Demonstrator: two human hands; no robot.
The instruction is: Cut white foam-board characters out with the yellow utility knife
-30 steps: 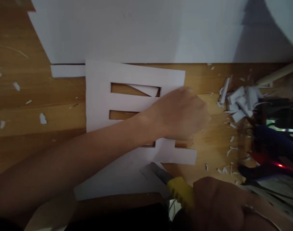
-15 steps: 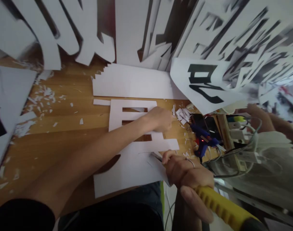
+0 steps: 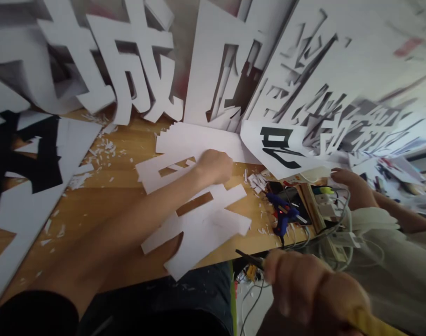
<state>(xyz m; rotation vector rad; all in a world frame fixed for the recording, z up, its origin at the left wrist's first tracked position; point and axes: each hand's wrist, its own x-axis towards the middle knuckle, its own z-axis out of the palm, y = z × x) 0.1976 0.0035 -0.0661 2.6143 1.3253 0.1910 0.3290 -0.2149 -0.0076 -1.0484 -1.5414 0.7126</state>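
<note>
My left hand [image 3: 216, 165] is closed in a fist on the upper part of a white cut-out character [image 3: 206, 233], which lies tilted on the wooden table; its fingertips are hidden. Window-like openings and a curved gap show the wood through the cut-out. My right hand [image 3: 314, 284], blurred, is wrapped round a yellow-handled knife [image 3: 250, 257] beyond the table's front edge. The dark blade points left, apart from the cut-out. Behind my left hand lie flat white strips [image 3: 199, 137] with stepped ends.
A blue glue gun [image 3: 283, 212] with a red light lies at right among cables. Beyond it is another person's hand [image 3: 355, 186]. White scraps [image 3: 257, 182] litter the table. A black character [image 3: 46, 154] lies at left; white cut-out letters [image 3: 136, 60] lean at the back.
The cut-out has turned counterclockwise under my left hand. My right hand has drawn the knife off the cut-out, down and to the right. The view has shifted, showing more of the left side.
</note>
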